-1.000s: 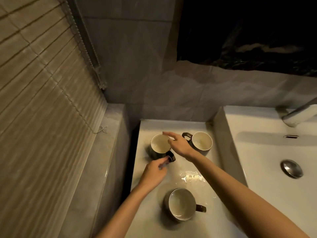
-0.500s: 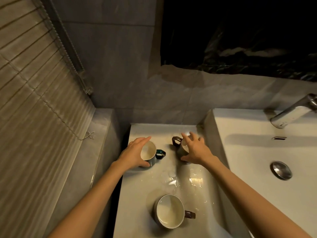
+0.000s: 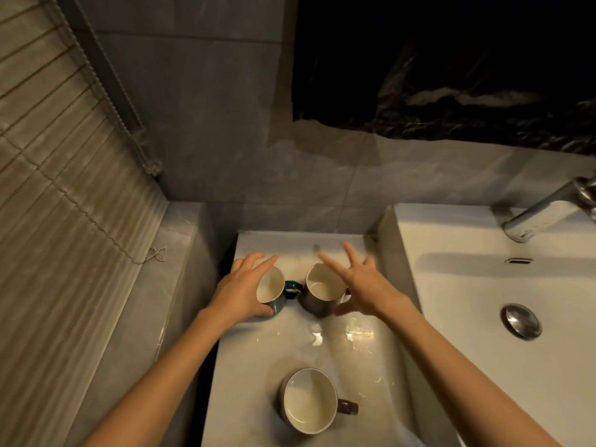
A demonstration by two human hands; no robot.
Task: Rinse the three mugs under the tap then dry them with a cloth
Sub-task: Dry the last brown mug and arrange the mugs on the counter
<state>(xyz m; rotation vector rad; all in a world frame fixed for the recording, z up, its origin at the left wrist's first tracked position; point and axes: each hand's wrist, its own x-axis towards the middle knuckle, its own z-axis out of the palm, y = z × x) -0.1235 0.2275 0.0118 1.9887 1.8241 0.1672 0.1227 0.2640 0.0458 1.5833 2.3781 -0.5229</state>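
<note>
Three mugs with cream insides stand on the pale counter [image 3: 258, 366] left of the sink. My left hand [image 3: 240, 291] wraps the dark teal mug [image 3: 272, 285] at the back left, thumb at its base and fingers over its far rim; its handle points right. Just right of it is a grey-brown mug [image 3: 322, 288], its handle mostly hidden. My right hand [image 3: 361, 282] hovers at that mug's right side with fingers spread wide, thumb close to the base. A third mug [image 3: 308, 400] with a brown handle pointing right stands alone near me. I see no cloth.
The white sink basin [image 3: 483, 333] with its metal drain plug [image 3: 521, 321] lies to the right, the chrome tap [image 3: 545, 217] above its far edge. Water puddles [image 3: 358, 332] lie on the counter. Window blinds [image 3: 64, 204] and a grey ledge [image 3: 154, 301] are on the left.
My left hand shifted from the teal mug's handle to its body. My right hand moved to the grey-brown mug, covered it, and now has its fingers spread; that mug's handle no longer points left.
</note>
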